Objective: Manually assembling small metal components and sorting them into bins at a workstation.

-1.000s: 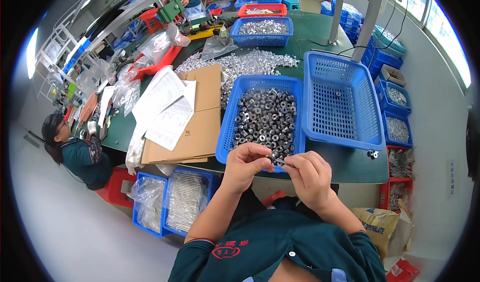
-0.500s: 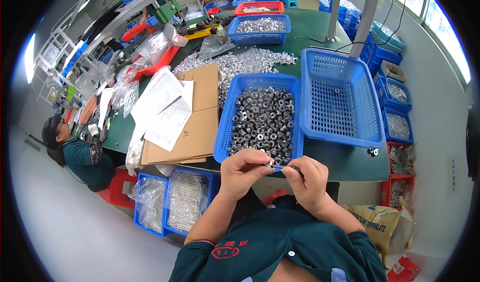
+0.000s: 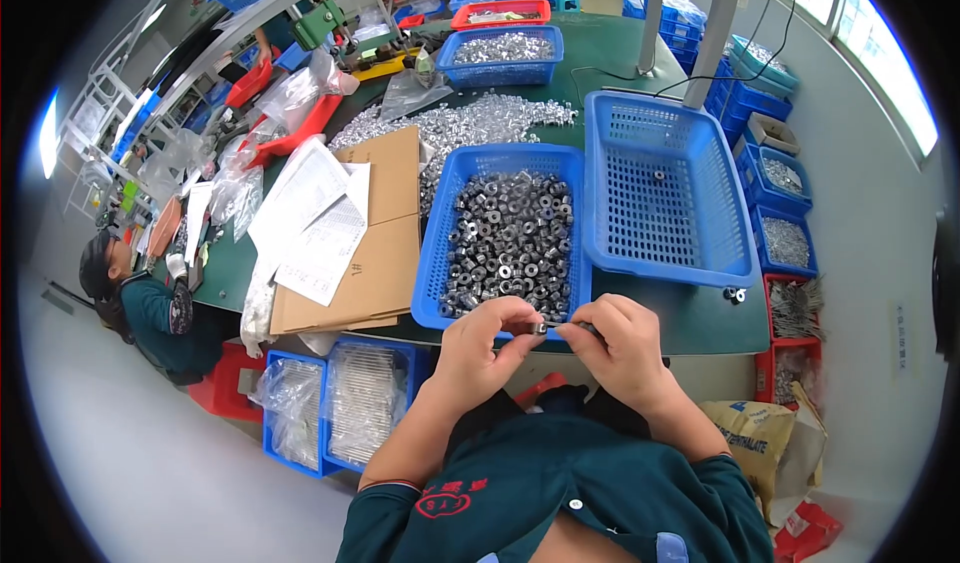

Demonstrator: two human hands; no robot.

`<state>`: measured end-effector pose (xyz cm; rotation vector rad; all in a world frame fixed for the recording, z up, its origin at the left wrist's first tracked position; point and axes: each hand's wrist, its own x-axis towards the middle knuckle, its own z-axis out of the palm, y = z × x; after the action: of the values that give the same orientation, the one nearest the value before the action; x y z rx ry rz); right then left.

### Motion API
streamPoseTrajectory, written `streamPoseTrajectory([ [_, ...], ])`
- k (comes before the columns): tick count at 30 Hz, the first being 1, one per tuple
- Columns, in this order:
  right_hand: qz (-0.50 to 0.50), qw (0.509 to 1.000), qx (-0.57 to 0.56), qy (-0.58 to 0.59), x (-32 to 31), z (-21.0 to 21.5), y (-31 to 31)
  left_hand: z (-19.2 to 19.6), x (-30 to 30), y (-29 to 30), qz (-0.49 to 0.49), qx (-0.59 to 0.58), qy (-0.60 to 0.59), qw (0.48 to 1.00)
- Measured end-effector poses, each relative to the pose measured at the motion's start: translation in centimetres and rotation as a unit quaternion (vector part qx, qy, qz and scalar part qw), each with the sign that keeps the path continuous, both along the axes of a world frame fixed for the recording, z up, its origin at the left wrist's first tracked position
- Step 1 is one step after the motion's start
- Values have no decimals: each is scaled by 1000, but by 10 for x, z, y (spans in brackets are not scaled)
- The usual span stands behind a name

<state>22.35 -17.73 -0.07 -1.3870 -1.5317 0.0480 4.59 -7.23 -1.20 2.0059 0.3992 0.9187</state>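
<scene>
Above the near rim of a blue basket (image 3: 432,283) full of dark metal rings (image 3: 515,228), my two hands are close together. My left hand (image 3: 485,345) pinches one small shiny metal ring (image 3: 540,329) between thumb and fingers. My right hand (image 3: 622,345) is closed on a slim dark tool (image 3: 590,330), mostly hidden by the fingers, so its kind is unclear. A narrow gap shows between the ring and the right fingertips. To the right, a second blue basket (image 3: 740,218) has one small metal ring (image 3: 659,175) in it.
Loose silvery parts (image 3: 490,118) are heaped behind the full basket. Cardboard (image 3: 390,253) and papers (image 3: 325,263) lie at the left. A few rings (image 3: 735,294) sit near the table's right edge. A co-worker (image 3: 150,303) sits at far left.
The slim tool no longer reaches across to the ring; my right fingertips have drawn slightly away from it. The left hand keeps its pinch. The whole view has shifted slightly.
</scene>
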Motion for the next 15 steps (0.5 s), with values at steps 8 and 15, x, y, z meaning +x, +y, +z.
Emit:
streamPoseTrajectory([
  [8,12,1000,9,-21,6,2,-1,7,6,1,-10,99,52,994],
  [15,24,986,23,-163,12,5,-6,19,12,1,-58,169,124,976],
])
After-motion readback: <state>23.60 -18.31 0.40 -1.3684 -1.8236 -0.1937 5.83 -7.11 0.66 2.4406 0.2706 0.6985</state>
